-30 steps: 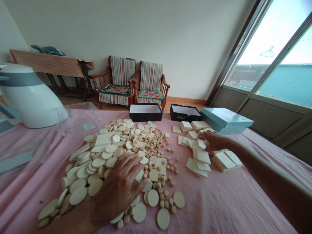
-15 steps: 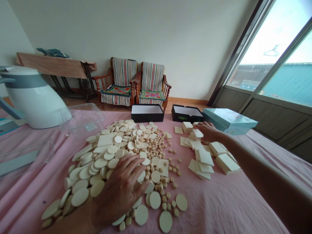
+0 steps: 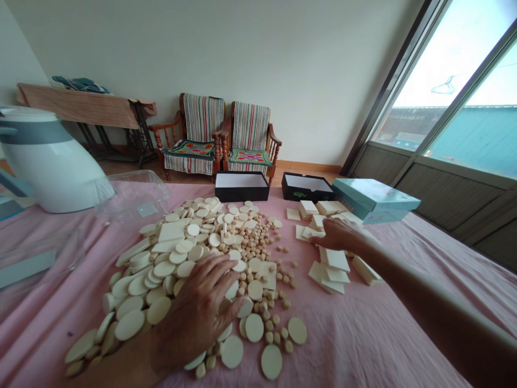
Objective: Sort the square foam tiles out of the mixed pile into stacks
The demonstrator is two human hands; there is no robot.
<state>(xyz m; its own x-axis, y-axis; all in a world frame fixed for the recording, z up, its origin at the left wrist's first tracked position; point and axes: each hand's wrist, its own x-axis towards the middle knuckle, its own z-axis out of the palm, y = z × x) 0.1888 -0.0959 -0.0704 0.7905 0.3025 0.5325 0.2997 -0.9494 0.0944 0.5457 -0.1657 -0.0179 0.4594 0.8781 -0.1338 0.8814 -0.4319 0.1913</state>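
My left hand (image 3: 202, 302) lies palm down with its fingers stretched out over a heap of pale round wooden discs (image 3: 130, 325) and small wooden cubes (image 3: 258, 242). It holds nothing that I can see. Over on the right, my right hand (image 3: 337, 236) is among loose stacks of thin wooden squares (image 3: 337, 260), its fingers pointing left and closed at the edge of a square (image 3: 310, 233). The palm side is hidden. Other squares lie in small stacks behind it and in front of it.
Two black open boxes (image 3: 242, 193) stand at the far table edge beside a light-blue box (image 3: 377, 198). On the left are a white jug (image 3: 68, 167) and clear plastic containers (image 3: 135, 194). A pink cloth (image 3: 363, 334) covers the table.
My right hand has moved left and slightly nearer over the squares, and its fingers have drawn together. My left hand stays on the heap. The view has shifted slightly.
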